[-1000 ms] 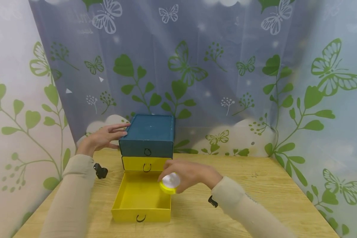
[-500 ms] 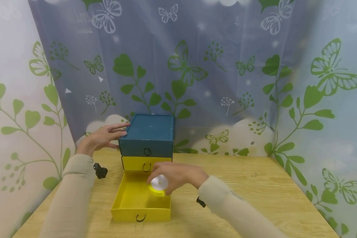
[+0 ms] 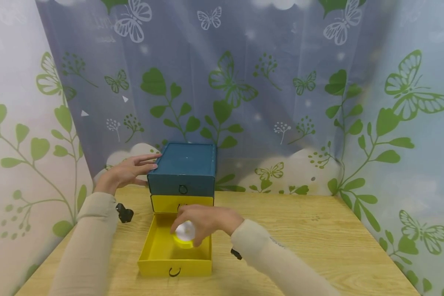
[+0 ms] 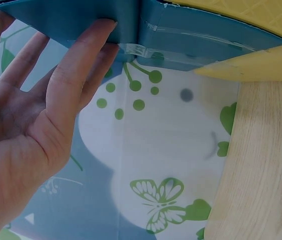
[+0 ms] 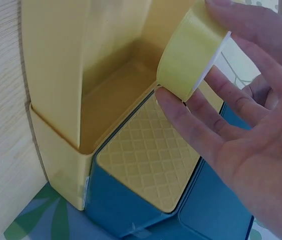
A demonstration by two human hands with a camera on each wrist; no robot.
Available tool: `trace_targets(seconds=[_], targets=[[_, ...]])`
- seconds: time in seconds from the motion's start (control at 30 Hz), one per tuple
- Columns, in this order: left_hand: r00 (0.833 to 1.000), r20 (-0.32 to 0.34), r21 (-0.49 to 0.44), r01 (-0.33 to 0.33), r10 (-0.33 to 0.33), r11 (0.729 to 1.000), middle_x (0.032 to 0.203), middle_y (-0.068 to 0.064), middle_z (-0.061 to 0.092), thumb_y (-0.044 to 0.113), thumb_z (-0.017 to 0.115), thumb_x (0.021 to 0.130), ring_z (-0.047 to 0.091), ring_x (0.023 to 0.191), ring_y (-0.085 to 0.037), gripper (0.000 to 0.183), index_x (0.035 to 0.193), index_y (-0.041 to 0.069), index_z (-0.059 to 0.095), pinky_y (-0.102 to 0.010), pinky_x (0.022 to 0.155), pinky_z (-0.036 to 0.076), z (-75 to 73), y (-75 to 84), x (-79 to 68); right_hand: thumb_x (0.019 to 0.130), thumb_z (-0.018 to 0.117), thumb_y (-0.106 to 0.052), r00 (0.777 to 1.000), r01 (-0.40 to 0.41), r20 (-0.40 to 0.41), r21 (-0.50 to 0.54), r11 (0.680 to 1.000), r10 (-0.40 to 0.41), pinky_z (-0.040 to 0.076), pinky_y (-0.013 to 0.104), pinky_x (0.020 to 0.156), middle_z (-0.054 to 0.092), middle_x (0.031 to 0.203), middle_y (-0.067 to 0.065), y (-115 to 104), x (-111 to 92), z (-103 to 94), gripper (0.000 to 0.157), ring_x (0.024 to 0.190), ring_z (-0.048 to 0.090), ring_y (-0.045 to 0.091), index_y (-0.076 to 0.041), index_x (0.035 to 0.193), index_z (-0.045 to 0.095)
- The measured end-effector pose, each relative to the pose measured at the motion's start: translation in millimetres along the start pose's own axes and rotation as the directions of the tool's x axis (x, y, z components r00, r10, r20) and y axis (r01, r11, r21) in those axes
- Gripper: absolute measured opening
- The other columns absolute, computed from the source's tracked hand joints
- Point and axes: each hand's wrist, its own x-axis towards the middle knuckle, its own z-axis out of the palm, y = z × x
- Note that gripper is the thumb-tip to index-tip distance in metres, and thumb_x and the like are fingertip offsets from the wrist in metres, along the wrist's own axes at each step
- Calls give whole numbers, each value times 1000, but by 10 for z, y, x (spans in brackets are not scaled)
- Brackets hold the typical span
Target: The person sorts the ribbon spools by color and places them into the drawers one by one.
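My right hand point(image 3: 203, 222) holds a roll of yellow ribbon point(image 5: 193, 50) by its rim, between thumb and fingers. One white flat face of the ribbon roll point(image 3: 185, 231) shows in the head view. It hangs over the pulled-out yellow bottom drawer point(image 3: 174, 267), whose visible floor is bare. My left hand point(image 3: 127, 170) rests with straight fingers against the left side of the blue drawer box point(image 3: 186, 159). In the left wrist view the fingertips point(image 4: 108, 27) touch the box's blue wall.
Above the bottom drawer sits a closed yellow drawer point(image 3: 164, 204), then a blue one with a black ring pull point(image 3: 183, 189). The wooden table point(image 3: 281, 230) reaches back to a curtain point(image 3: 274, 135) printed with butterflies and leaves.
My right hand has carried the ribbon roll left and slightly down, from the bottom drawer's right edge to over its inside. My left hand has stayed on the box.
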Motion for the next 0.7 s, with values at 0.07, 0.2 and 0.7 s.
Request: trace_targets(seconds=[0.07,0.2,0.7], targets=[[1000,1,1,-3,3,1000,175,-18,4,40,59,106,12,158,-50,75,167,23,20,-68,113,41,0,4,-4,77,92,-14,1000,-3,7,-2,1000,3,50,23,99,58,126,-5,-5,50,2,65,108,53,9,-31,135,68],[1000,2,4,-7,7,1000,175,-17,4,39,58,106,13,158,-49,73,167,23,20,-66,113,43,2,10,-14,77,93,-14,1000,-19,23,-8,1000,19,49,23,101,58,130,-4,-20,151,-6,65,111,53,11,-31,135,68],[1000,-3,14,-9,9,1000,175,-17,5,40,58,106,14,158,-49,73,167,24,22,-65,112,45,-3,-4,-12,76,93,-16,991,-113,70,-59,992,117,48,28,108,56,135,-10,-158,398,33,67,120,51,10,-40,133,67]])
